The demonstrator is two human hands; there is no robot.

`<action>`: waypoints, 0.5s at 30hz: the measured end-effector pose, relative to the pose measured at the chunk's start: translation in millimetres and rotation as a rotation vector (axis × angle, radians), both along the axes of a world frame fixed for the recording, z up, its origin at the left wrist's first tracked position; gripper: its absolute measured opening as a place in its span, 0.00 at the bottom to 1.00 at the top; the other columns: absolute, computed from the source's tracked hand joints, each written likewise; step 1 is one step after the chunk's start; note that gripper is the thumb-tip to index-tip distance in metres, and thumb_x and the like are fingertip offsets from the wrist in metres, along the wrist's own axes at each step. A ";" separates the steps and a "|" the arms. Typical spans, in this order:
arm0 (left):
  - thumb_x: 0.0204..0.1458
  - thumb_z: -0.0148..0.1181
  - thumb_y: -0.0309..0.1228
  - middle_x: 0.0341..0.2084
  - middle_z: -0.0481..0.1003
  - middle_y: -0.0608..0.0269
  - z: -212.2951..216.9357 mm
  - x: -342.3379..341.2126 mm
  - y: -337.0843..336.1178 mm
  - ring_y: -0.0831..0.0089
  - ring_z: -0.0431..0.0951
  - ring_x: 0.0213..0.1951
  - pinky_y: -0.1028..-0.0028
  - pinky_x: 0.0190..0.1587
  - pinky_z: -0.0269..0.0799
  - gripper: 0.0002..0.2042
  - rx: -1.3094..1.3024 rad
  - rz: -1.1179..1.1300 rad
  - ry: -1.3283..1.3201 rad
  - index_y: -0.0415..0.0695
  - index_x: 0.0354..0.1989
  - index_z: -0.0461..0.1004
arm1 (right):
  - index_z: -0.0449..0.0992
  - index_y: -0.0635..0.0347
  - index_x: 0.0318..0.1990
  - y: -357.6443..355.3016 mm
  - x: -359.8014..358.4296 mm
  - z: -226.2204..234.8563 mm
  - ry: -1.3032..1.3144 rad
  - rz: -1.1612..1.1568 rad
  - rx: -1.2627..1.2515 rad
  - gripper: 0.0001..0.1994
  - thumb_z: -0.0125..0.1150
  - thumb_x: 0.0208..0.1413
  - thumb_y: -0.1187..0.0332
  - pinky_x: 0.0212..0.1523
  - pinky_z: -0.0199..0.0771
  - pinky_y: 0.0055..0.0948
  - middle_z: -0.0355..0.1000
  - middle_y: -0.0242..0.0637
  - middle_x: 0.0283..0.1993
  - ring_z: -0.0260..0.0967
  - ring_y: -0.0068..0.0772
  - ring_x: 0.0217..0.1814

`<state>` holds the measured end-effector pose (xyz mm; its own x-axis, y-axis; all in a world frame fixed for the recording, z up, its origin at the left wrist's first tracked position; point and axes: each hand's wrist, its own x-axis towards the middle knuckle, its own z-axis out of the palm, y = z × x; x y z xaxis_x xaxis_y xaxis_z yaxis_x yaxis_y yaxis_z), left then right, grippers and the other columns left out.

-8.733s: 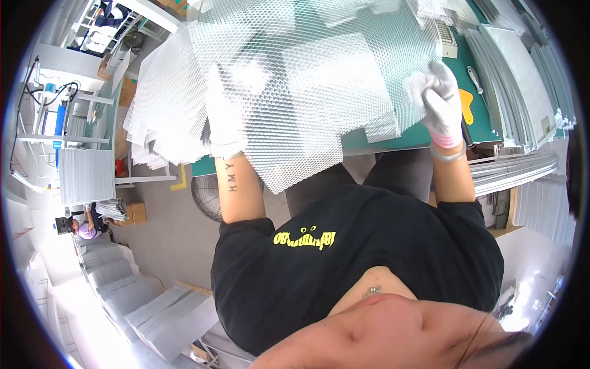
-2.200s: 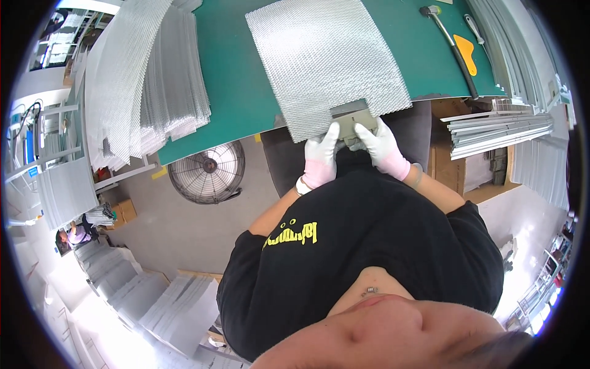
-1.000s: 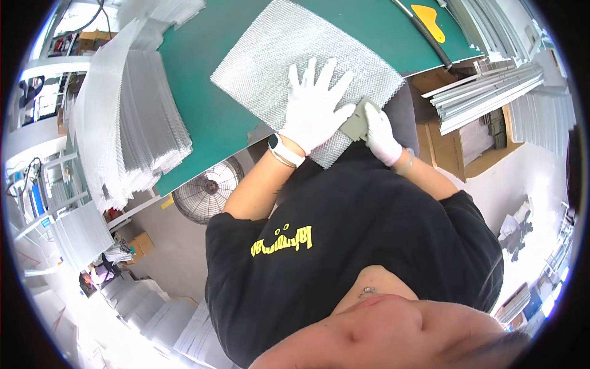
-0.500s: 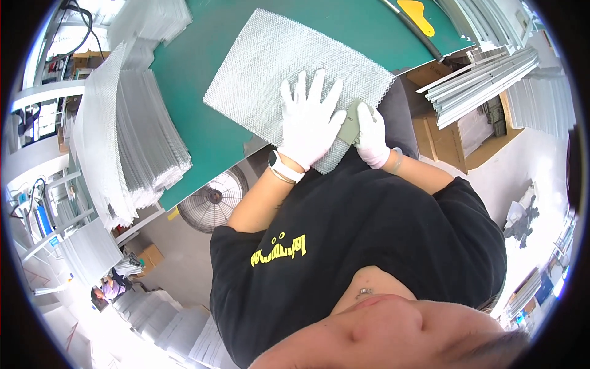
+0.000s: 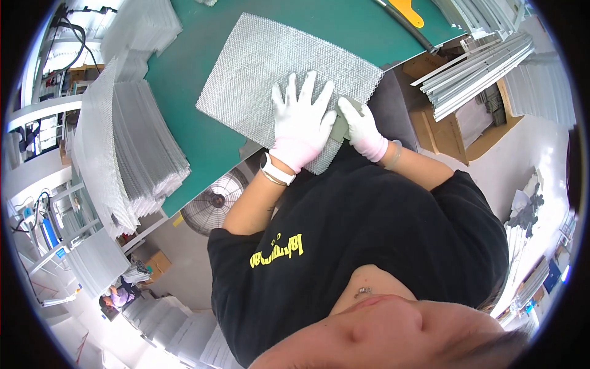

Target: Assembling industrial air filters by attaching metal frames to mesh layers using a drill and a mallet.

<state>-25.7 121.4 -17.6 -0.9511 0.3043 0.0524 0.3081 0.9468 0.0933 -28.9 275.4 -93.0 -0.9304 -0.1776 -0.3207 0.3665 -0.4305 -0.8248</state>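
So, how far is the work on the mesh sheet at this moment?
One mesh sheet already lies flat on the green table. In hand: the left hand presses it down, fingers spread, while the right hand holds a small grey block at its near edge. Left: a tall stack of mesh sheets waits at the table's left side.

silver mesh sheet (image 5: 276, 74), green table (image 5: 184, 117), white gloves, black shirt (image 5: 369, 246)

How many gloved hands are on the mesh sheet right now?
2: the left hand lies flat, fingers spread, on the mesh sheet; the right hand is at its near edge, gripping a grey block.
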 end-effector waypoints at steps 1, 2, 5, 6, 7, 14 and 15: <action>0.58 0.53 0.46 0.68 0.61 0.51 -0.7 -1.8 -2.4 0.43 0.56 0.69 0.38 0.70 0.42 0.27 0.011 -0.017 -0.002 0.56 0.67 0.67 | 0.77 0.59 0.38 7.9 -3.4 6.1 -0.138 0.211 0.017 0.15 0.57 0.66 0.55 0.30 0.71 0.22 0.75 0.29 0.30 0.70 0.20 0.28; 0.58 0.53 0.46 0.68 0.61 0.51 0.4 -7.0 -9.8 0.43 0.56 0.69 0.38 0.70 0.42 0.27 0.014 -0.026 0.000 0.56 0.67 0.67 | 0.78 0.59 0.40 16.6 -7.4 19.3 -0.276 0.418 0.036 0.19 0.56 0.66 0.51 0.30 0.72 0.22 0.76 0.33 0.31 0.71 0.22 0.28; 0.58 0.51 0.45 0.68 0.61 0.55 6.8 -28.2 -37.9 0.45 0.55 0.70 0.39 0.70 0.40 0.26 -0.044 -0.222 -0.007 0.57 0.66 0.68 | 0.79 0.65 0.46 43.5 -29.3 26.1 0.355 1.149 0.443 0.27 0.59 0.59 0.45 0.41 0.77 0.33 0.81 0.44 0.44 0.79 0.34 0.41; 0.57 0.53 0.43 0.68 0.62 0.55 13.8 -32.1 -43.1 0.46 0.55 0.70 0.40 0.70 0.40 0.26 -0.044 -0.199 0.015 0.58 0.66 0.69 | 0.79 0.65 0.46 53.3 -34.3 29.4 0.678 1.178 0.616 0.25 0.62 0.58 0.48 0.45 0.77 0.36 0.81 0.44 0.46 0.79 0.38 0.45; 0.56 0.54 0.41 0.67 0.63 0.53 20.2 -33.2 -48.8 0.46 0.55 0.70 0.40 0.70 0.40 0.26 -0.101 -0.168 0.107 0.55 0.65 0.69 | 0.79 0.63 0.48 70.4 -42.0 38.4 0.614 1.041 0.897 0.21 0.64 0.54 0.56 0.51 0.76 0.39 0.80 0.46 0.46 0.78 0.45 0.48; 0.49 0.62 0.29 0.47 0.75 0.52 32.0 28.1 6.5 0.50 0.74 0.52 0.53 0.58 0.67 0.16 0.584 -0.416 0.110 0.43 0.48 0.75 | 0.80 0.49 0.48 223.3 -117.7 -71.4 0.540 0.612 1.824 0.14 0.53 0.56 0.72 0.48 0.76 0.43 0.75 0.43 0.46 0.76 0.50 0.49; 0.51 0.62 0.32 0.44 0.78 0.54 10.1 42.2 11.9 0.54 0.77 0.50 0.57 0.55 0.71 0.13 0.704 -0.512 -0.021 0.44 0.46 0.77 | 0.81 0.49 0.45 220.3 -121.2 -63.6 0.625 0.710 1.809 0.13 0.55 0.55 0.72 0.48 0.76 0.42 0.75 0.42 0.44 0.76 0.49 0.48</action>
